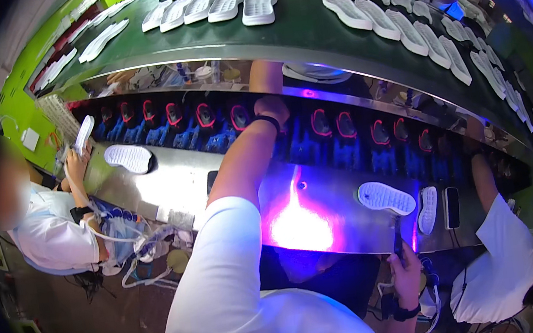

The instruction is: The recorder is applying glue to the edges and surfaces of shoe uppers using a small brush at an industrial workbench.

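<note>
My left arm stretches far across the bench. My left hand (271,108) is curled at a row of dark shoe uppers (238,117) with red-edged collars; what it grips, if anything, is hidden. At the near edge of the bench my right hand (407,276) is closed on a dark slim-handled tool (397,235), held upright. The tool's upper end reaches a white shoe sole (386,199) lying on the metal bench, and I cannot tell whether they touch. Another white sole (427,210) lies just right of it, beside a phone (451,208).
Beyond the uppers runs a green conveyor belt (302,25) carrying many white soles. A co-worker at left (53,219) holds a sole; another sole (128,159) lies nearby. At right a second co-worker (497,258) reaches toward the uppers. Bright light falls on the metal bench (343,220).
</note>
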The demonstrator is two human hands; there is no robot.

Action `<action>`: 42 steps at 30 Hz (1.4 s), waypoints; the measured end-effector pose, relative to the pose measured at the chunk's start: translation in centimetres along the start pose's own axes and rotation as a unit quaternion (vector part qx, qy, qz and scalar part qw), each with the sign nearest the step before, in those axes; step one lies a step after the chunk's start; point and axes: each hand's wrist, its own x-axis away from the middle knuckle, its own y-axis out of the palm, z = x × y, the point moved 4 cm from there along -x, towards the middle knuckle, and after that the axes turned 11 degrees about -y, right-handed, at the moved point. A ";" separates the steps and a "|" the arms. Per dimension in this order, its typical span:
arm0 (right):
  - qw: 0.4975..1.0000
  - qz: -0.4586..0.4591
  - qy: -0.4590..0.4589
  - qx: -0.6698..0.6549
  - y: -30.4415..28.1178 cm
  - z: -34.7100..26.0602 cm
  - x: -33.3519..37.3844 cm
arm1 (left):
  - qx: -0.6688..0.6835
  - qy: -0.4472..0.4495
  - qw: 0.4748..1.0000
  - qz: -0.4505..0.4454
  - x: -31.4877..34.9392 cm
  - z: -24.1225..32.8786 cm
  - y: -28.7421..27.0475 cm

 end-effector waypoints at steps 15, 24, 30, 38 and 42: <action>0.996 0.045 -0.032 -0.073 1.5 1.2 -2.4 | 0.140 0.043 0.985 -0.086 7.2 8.5 -5.0; 0.992 0.086 -0.070 -0.061 -1.9 1.2 -2.7 | 0.170 0.264 0.941 0.129 4.5 17.0 -3.9; 0.985 0.086 -0.116 -0.097 -2.4 1.6 -1.0 | 0.078 0.187 0.979 0.034 -0.8 15.9 3.4; 0.979 0.115 -0.118 -0.123 -3.0 3.0 0.1 | 0.403 0.070 0.896 -0.174 10.6 10.3 -0.4; 0.977 0.100 -0.134 -0.129 -1.6 2.4 -2.0 | 0.590 0.193 0.771 -0.145 26.6 5.4 -7.0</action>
